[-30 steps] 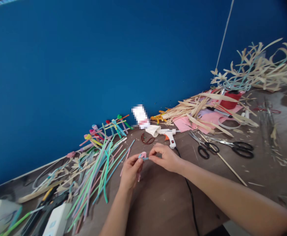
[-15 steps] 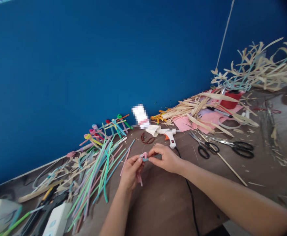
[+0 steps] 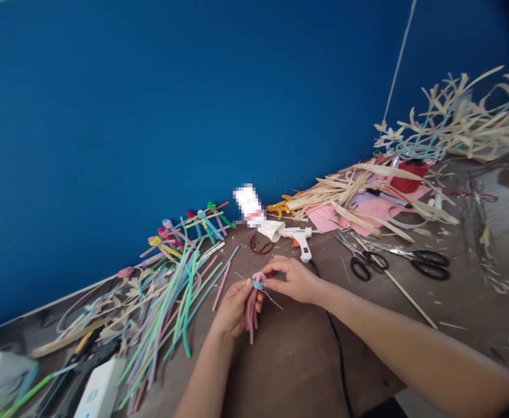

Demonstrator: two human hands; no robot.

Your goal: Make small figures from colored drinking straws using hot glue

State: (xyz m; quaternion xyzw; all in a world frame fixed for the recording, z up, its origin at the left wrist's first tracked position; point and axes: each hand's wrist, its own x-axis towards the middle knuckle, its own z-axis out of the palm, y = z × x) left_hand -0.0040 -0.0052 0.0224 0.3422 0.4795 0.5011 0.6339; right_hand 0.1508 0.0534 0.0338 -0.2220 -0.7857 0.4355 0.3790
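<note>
Between my hands is a small bundle of pink pipe cleaners, bent over at the top and hanging down in several strands. A blue pipe cleaner is wound round its upper part. My left hand is closed on the bundle from the left, thumb near the blue band. From the right, my right hand pinches at the looped top beside the band; its fingertips partly cover what they grip. A thin pale wire sticks out below the right fingers.
Loose pipe cleaners lie to the left, with finished-looking coloured pieces behind. A glue gun with a black cord and a bead bracelet are ahead. Scissors and raffia-like strips lie right.
The bundle has turned, so its pink strands now hang visibly below my left hand. The blue pipe cleaner now shows as a band round it, and the thin wire has come into sight.
</note>
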